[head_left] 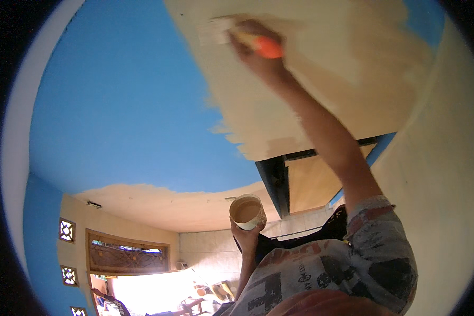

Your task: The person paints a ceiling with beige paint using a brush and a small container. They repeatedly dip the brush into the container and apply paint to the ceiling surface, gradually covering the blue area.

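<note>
My right hand (262,62) is raised at the top of the view, smeared a little by motion. Its fingers wrap round a paintbrush (269,47) with an orange and yellow handle, whose bristles meet the beige coat on a large flat surface (310,89). To the left, that surface is still bright blue (126,105), with a ragged edge of brush strokes between the colours. Lower down, my left hand (246,235) is closed round a pale tub (256,217), held with its mouth showing. Inside lies beige paint (245,211).
A dark-framed opening (273,184) with a wooden panel (310,181) lies below my right forearm. At lower left are patterned vent blocks (67,230), a carved wooden transom (127,253) and a bright doorway. Another person's sleeve (116,304) shows near it, beside some furniture (223,291).
</note>
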`<state>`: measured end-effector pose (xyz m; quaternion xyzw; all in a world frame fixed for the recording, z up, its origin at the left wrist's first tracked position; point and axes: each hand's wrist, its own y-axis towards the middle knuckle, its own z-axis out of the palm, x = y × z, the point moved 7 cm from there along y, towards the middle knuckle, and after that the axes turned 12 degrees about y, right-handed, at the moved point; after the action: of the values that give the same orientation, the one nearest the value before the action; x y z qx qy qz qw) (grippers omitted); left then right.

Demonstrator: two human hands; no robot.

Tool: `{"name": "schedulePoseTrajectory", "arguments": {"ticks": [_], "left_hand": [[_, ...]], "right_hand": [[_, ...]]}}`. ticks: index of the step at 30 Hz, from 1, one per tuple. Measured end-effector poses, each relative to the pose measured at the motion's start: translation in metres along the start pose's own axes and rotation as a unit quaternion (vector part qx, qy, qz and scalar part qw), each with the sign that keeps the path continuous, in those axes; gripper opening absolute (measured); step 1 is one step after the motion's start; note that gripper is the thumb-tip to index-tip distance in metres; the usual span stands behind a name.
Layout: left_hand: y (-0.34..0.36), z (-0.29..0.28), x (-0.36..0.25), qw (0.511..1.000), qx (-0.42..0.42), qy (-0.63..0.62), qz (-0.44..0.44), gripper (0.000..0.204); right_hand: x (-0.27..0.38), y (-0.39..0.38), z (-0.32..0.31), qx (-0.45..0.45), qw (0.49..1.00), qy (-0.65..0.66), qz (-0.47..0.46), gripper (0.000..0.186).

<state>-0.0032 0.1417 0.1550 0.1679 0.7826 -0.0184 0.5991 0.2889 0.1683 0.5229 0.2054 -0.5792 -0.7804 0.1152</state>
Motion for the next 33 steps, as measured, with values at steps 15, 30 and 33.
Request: {"name": "schedulePoseTrajectory", "arguments": {"ticks": [15,30,33], "left_hand": [[-0.003,0.012,-0.025,0.999,0.037,-0.006,0.008,0.076],[-0.008,-0.017,0.009,0.998,-0.037,-0.051,-0.029,0.079],[-0.004,-0.008,0.006,0.998,-0.021,-0.052,-0.035,0.079]], "right_hand": [[-0.075,0.013,-0.208,0.049,0.958,-0.277,0.064,0.022],[-0.078,0.011,-0.128,0.05,0.984,-0.142,0.092,0.024],[-0.101,0.032,-0.266,0.025,0.965,-0.245,0.085,0.026]]}}
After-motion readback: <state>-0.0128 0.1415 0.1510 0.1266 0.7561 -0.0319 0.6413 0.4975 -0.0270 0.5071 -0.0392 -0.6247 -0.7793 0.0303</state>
